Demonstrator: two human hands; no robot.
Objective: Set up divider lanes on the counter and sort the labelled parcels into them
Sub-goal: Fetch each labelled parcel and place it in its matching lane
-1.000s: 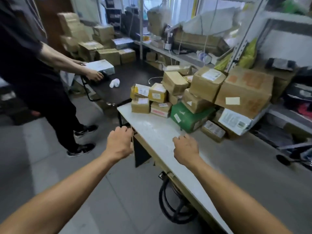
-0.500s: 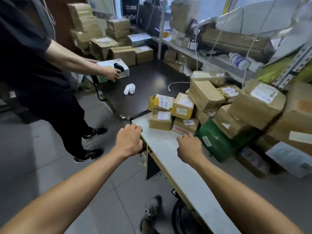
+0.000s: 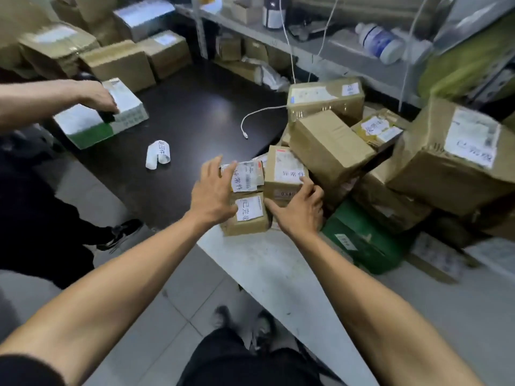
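A heap of labelled parcels fills the frame's right half on the counter. At centre, my left hand spreads open against two small stacked boxes; my right hand cups the neighbouring box, fingers loose.

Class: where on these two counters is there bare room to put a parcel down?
Free: the dark counter between the white-and-green box, paper roll and white cable; also the pale counter nearest you. Crowded: the parcel pile at right.
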